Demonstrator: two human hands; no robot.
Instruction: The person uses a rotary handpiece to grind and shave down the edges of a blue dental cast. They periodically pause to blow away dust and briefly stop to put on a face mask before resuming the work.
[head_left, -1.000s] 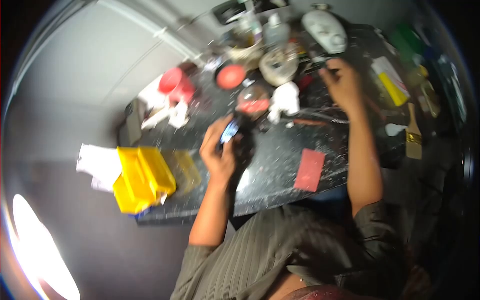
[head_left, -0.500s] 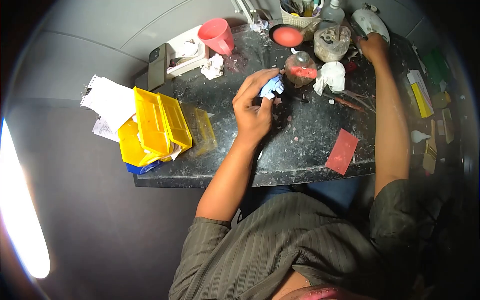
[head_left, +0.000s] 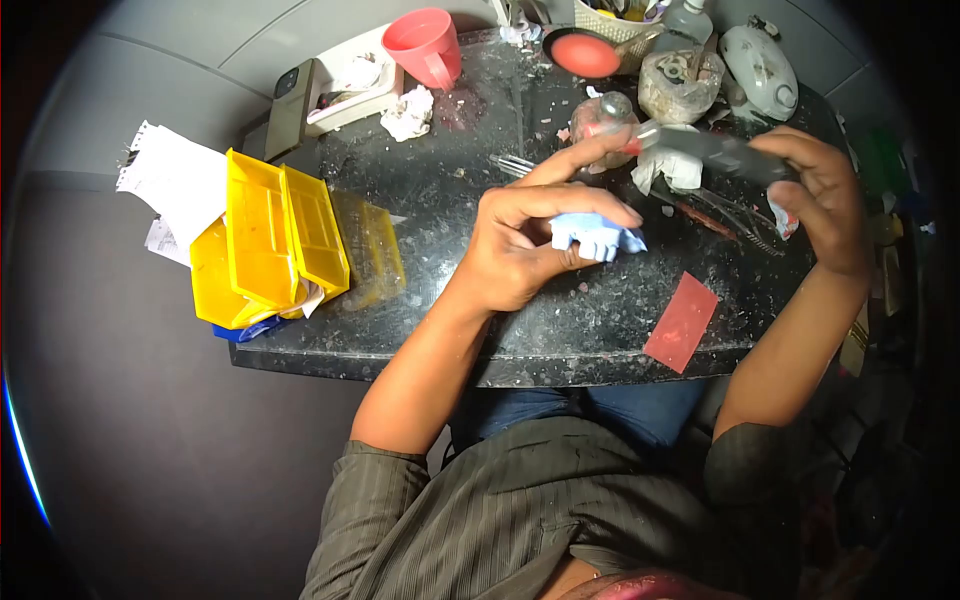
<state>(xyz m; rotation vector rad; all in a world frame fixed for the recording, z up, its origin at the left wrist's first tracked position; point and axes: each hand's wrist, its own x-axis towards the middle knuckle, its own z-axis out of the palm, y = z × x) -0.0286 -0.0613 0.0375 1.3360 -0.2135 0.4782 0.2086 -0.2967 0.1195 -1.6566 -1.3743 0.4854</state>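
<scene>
My left hand (head_left: 505, 235) is closed around a pale blue dental cast (head_left: 585, 238), its row of tooth shapes facing me. Fingers cover part of the cast's top. In my right hand (head_left: 828, 205) is a dark grey tool (head_left: 725, 155) with a shiny metal tip pointing left; motion blur hides its exact kind. The tip overlaps a round glass jar (head_left: 603, 118) with pink inside, just beyond the left fingers. Under the tool lies a crumpled white tissue (head_left: 672, 170). A pink wax sheet (head_left: 684, 322) rests flat near the table's front edge.
On the left stands a yellow plastic box (head_left: 262, 235) with papers. Behind are a pink mug (head_left: 422, 45), a white tray (head_left: 375, 105) and a phone (head_left: 290, 110). A red-filled dish (head_left: 585, 54), a cloudy tub (head_left: 680, 90) and a white bottle (head_left: 758, 70) line the back right.
My right hand has come from the back right toward me, bringing the dark tool over the table. My left hand has moved right and nearer with the cast, now turned to show its teeth.
</scene>
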